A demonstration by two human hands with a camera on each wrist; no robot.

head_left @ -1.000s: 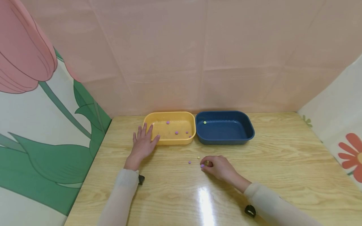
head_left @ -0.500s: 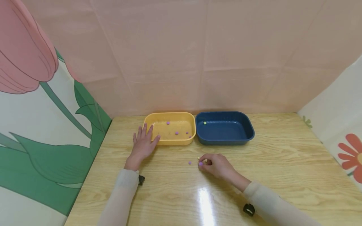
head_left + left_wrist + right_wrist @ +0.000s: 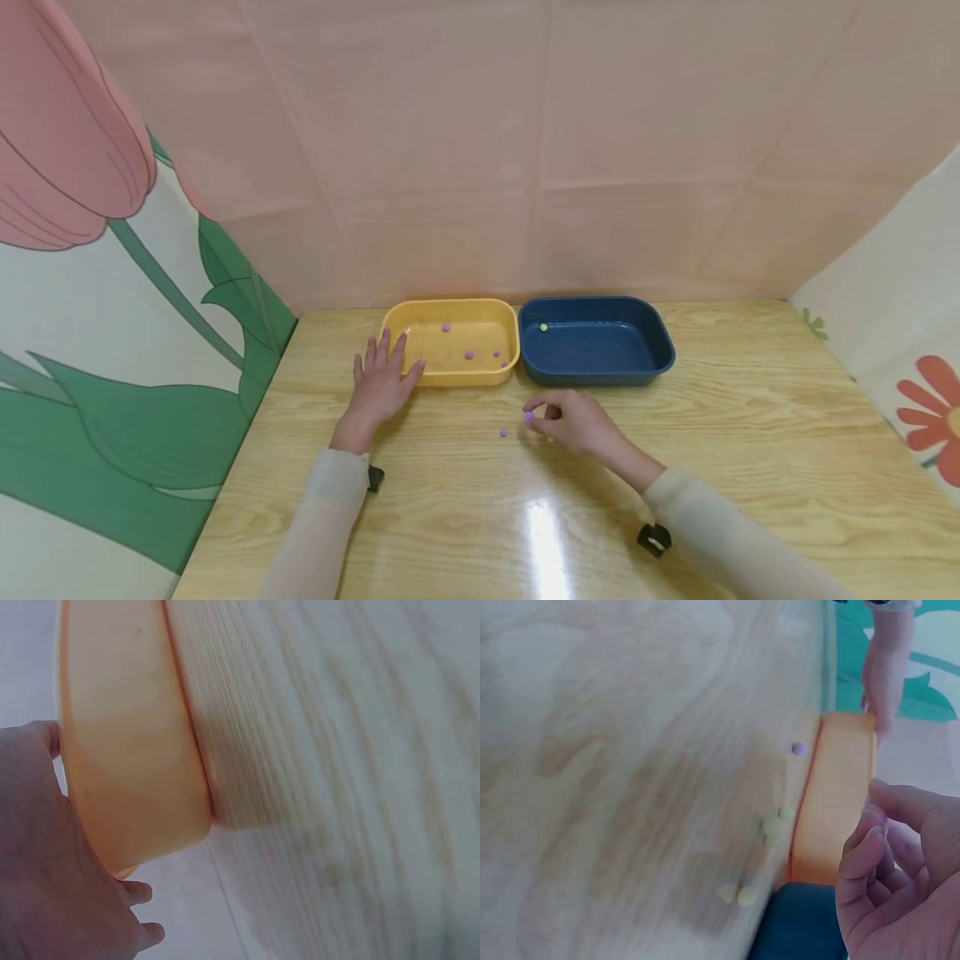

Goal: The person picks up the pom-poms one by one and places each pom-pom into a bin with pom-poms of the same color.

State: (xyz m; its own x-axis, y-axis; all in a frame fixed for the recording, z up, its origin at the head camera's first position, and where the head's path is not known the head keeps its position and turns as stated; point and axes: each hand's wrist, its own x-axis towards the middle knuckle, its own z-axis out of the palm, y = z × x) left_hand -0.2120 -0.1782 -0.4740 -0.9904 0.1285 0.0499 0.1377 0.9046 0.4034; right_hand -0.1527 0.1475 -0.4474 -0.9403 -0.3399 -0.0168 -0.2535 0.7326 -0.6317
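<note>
My right hand (image 3: 579,422) pinches a small purple ball (image 3: 528,416) between thumb and fingertips, just above the table in front of the two bins. My left hand (image 3: 378,387) lies with spread fingers over the near left rim of the yellow bin (image 3: 457,379); its thumb touches that rim. Purple balls, such as this purple ball (image 3: 468,355), lie inside the yellow bin. A yellow-green ball (image 3: 543,327) is in the blue bin (image 3: 600,377). Another purple ball (image 3: 799,748) and several pale yellow-green balls (image 3: 772,827) lie on the table, the latter mostly hidden behind my right hand in the head view.
Both bins stand side by side at the back of the wood-grain table (image 3: 450,500), close to a pink cloth backdrop (image 3: 450,167). A flower-printed sheet (image 3: 135,375) flanks the table on the left, another printed sheet (image 3: 900,333) on the right.
My right hand has lifted the purple ball off the table and moved it slightly away from me, toward the bins. The left hand has stayed on the yellow bin.
</note>
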